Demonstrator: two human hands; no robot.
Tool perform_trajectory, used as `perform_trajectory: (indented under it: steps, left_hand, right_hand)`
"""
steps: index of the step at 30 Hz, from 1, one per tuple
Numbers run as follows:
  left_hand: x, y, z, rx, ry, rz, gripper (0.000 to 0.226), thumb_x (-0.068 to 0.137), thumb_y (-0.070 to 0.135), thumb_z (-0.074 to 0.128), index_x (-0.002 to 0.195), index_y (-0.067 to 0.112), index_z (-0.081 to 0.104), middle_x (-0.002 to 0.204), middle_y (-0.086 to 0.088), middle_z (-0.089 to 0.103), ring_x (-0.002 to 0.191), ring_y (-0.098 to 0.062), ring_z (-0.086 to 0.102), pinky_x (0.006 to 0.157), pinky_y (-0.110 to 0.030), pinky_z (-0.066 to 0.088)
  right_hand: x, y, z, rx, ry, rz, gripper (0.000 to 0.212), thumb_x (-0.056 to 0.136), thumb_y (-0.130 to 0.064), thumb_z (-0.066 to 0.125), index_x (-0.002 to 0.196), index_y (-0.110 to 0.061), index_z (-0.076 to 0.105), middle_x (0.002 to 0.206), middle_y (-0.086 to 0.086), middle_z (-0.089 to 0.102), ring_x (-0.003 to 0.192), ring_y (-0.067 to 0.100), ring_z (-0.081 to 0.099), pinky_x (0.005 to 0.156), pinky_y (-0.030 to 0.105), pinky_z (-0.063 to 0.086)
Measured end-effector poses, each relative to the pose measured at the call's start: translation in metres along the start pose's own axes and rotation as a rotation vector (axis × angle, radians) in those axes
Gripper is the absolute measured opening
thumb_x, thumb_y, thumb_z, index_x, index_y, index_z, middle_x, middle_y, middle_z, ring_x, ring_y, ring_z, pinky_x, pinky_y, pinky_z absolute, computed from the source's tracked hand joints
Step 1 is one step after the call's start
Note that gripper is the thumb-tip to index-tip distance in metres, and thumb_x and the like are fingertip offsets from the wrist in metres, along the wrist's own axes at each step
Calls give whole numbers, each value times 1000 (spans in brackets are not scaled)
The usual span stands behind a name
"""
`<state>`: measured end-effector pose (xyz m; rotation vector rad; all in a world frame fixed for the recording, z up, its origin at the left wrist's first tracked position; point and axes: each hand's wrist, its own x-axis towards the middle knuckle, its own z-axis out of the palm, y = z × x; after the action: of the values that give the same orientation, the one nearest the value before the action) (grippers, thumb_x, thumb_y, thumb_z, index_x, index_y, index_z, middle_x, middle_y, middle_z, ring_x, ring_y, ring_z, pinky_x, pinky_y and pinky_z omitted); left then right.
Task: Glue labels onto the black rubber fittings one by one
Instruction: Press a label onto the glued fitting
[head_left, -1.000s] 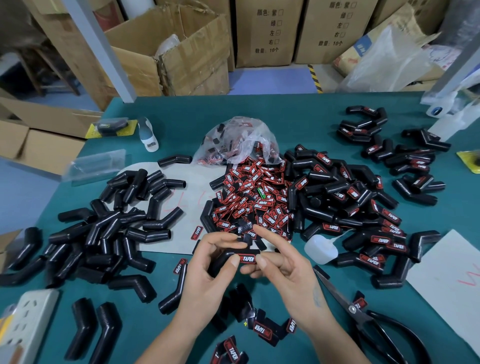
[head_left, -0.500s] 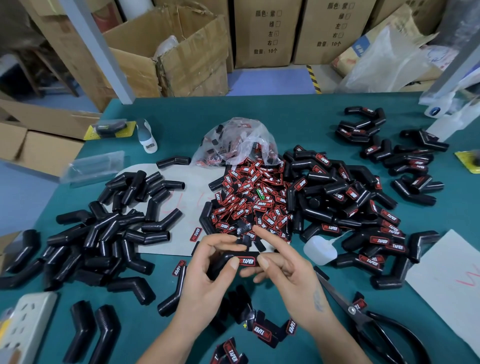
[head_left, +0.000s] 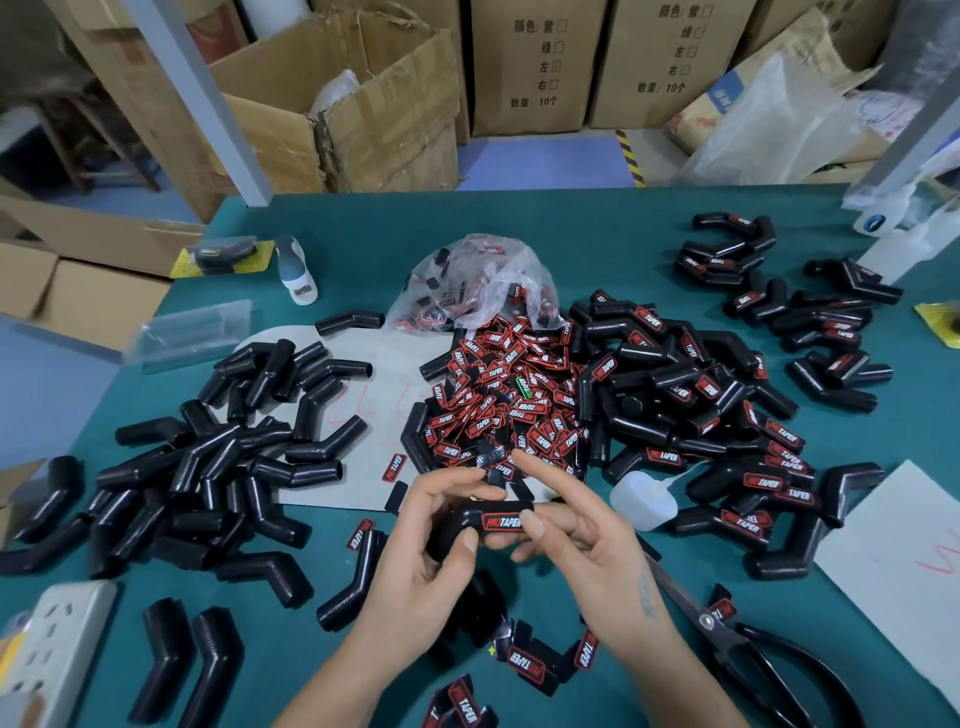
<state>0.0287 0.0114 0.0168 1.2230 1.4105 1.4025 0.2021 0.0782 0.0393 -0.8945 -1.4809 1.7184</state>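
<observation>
Low in the middle, my left hand grips a black angled rubber fitting that carries a red and black label. My right hand pinches the labelled end of the same fitting, its thumb pressing on the label's right edge and its index finger raised. Behind my hands lies a heap of loose labels. Unlabelled fittings are piled at the left and labelled fittings at the right. A small white glue bottle lies just right of my right hand.
Black scissors lie at the lower right beside white paper. A clear bag of labels sits behind the heap. A power strip is at the lower left. Cardboard boxes stand beyond the green table.
My right index finger has lifted off the fitting while the thumb stays on the label. My left hand has turned the fitting slightly, so the label faces up more plainly.
</observation>
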Motion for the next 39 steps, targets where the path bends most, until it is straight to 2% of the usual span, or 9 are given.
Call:
perform_trajectory:
  steps: [6, 13, 17, 23, 27, 30, 34, 37, 39]
  left_hand:
    - [-1, 3, 4, 44, 24, 41, 41, 92, 20, 62, 130, 35, 58, 123, 0, 70, 123, -23, 63, 105, -28, 49]
    - [-1, 6, 11, 15, 136, 57, 27, 94, 26, 65, 119, 35, 65, 116, 1, 73, 113, -17, 69, 98, -19, 50]
    - [-1, 6, 11, 21, 145, 49, 26, 94, 28, 63, 118, 36, 64, 115, 2, 73, 110, -13, 69, 96, -18, 50]
    - [1, 4, 5, -15, 145, -16, 25, 94, 33, 62, 119, 39, 63, 114, -3, 74, 82, -5, 64, 76, -22, 49]
    - [2, 3, 4, 27, 137, 12, 25, 95, 30, 63, 120, 35, 62, 114, -2, 74, 95, -11, 68, 85, -37, 53]
    - [3, 6, 2, 178, 121, 66, 28, 94, 31, 64, 121, 40, 62, 118, 9, 72, 117, -13, 67, 100, -20, 47]
    - [3, 7, 4, 268, 71, 56, 35, 92, 37, 66, 124, 48, 60, 125, 16, 68, 125, -15, 63, 105, -18, 43]
    - [2, 7, 3, 216, 60, 44, 36, 91, 35, 67, 124, 48, 61, 125, 13, 68, 124, -15, 63, 104, -18, 44]
    - [2, 9, 3, 191, 56, 40, 35, 91, 32, 67, 123, 46, 62, 122, 10, 69, 122, -17, 65, 103, -19, 46]
  right_hand:
    - [0, 7, 2, 38, 33, -25, 46, 99, -17, 64, 143, -33, 61, 90, 9, 81, 82, 10, 74, 77, 16, 53]
    - [-4, 15, 9, 14, 70, -63, 47, 98, -36, 67, 142, -50, 58, 90, 4, 81, 89, 12, 76, 79, 18, 55]
    - [-4, 12, 7, 11, 32, -84, 49, 103, -35, 60, 148, -51, 50, 95, 4, 81, 90, 15, 76, 82, 18, 55]
    - [-3, 9, 2, 9, -34, -82, 50, 107, -23, 53, 150, -50, 46, 102, 5, 81, 89, 20, 77, 82, 20, 56]
    - [-2, 12, 1, -48, -29, -73, 49, 107, -27, 56, 149, -51, 47, 102, 1, 81, 85, 15, 76, 82, 17, 55]
    - [-3, 15, 0, -159, -13, -92, 50, 105, -32, 57, 149, -54, 46, 98, -5, 80, 79, 6, 67, 80, 15, 51]
    - [-6, 20, 4, -293, 4, -121, 59, 107, -17, 60, 153, -50, 44, 91, -6, 75, 79, 23, 59, 86, 33, 55]
    - [-7, 19, 4, -341, 1, -144, 62, 106, -15, 60, 154, -50, 44, 101, -10, 78, 88, 3, 66, 93, 19, 51]
    - [-7, 18, 4, -365, 12, -167, 64, 104, -13, 63, 153, -50, 45, 105, -13, 78, 101, 7, 72, 99, 15, 48]
